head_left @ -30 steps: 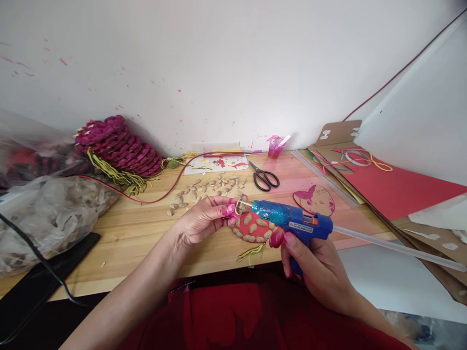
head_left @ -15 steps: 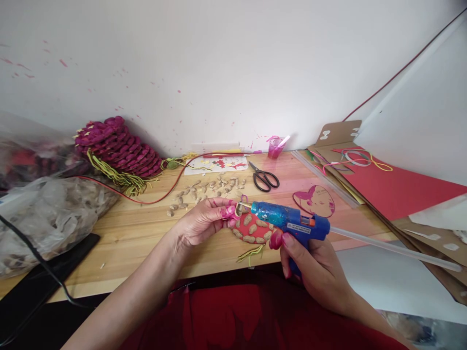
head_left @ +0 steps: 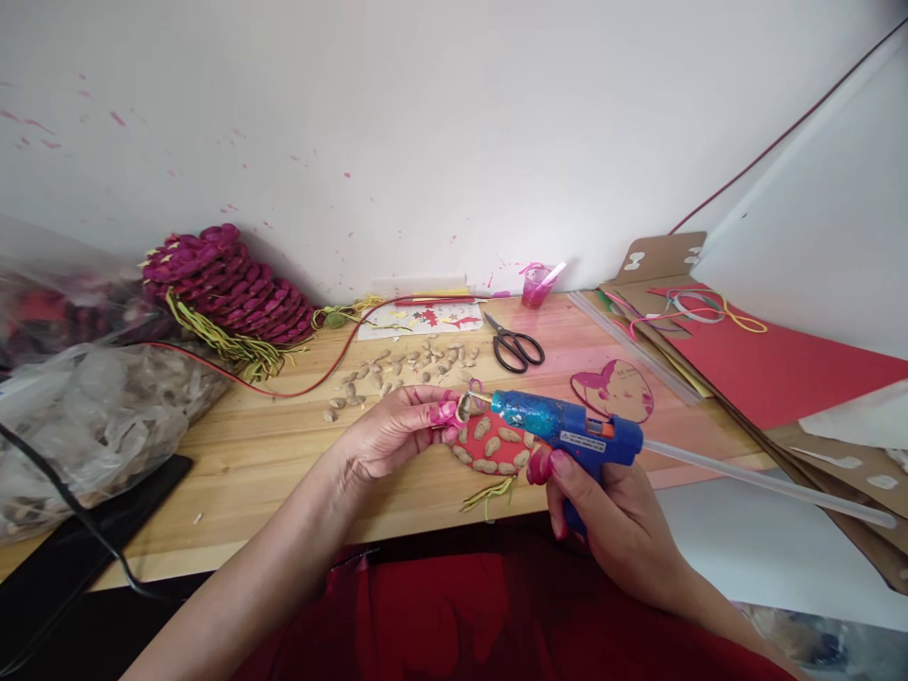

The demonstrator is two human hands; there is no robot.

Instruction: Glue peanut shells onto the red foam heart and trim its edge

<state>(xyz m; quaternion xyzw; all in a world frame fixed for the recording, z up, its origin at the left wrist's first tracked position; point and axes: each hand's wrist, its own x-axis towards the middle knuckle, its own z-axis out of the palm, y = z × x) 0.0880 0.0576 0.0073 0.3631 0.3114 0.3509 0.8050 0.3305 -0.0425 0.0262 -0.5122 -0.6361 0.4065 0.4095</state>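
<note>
Between the pink-stained fingertips of my left hand (head_left: pixel 408 427) is a peanut shell (head_left: pixel 463 410), its hollow side turned to the right. My right hand (head_left: pixel 602 506) grips a blue glue gun (head_left: pixel 550 416) by its handle. The nozzle points left, close to the shell; whether it touches cannot be seen. A long clear glue stick (head_left: pixel 766 482) juts from the gun's back. Beneath the gun lies a red card piece (head_left: pixel 477 454) bearing several peanut shells, with a green-yellow string tassel (head_left: pixel 489 494) at its near edge. My hands hide part of the card.
Loose peanut shells (head_left: pixel 404 369) are scattered mid-table. Beyond them lie black-handled scissors (head_left: pixel 516 345) and a cup of pink paint (head_left: pixel 537 287). A heart-shaped piece (head_left: pixel 612 391) rests at right. A purple peanut-shell craft (head_left: pixel 227 288), plastic bag (head_left: pixel 106 426) and red cord (head_left: pixel 340 357) occupy the left.
The glue gun has shifted slightly right, its nozzle drawing a little away from inside the shell. My left hand stays nearly still with the shell.
</note>
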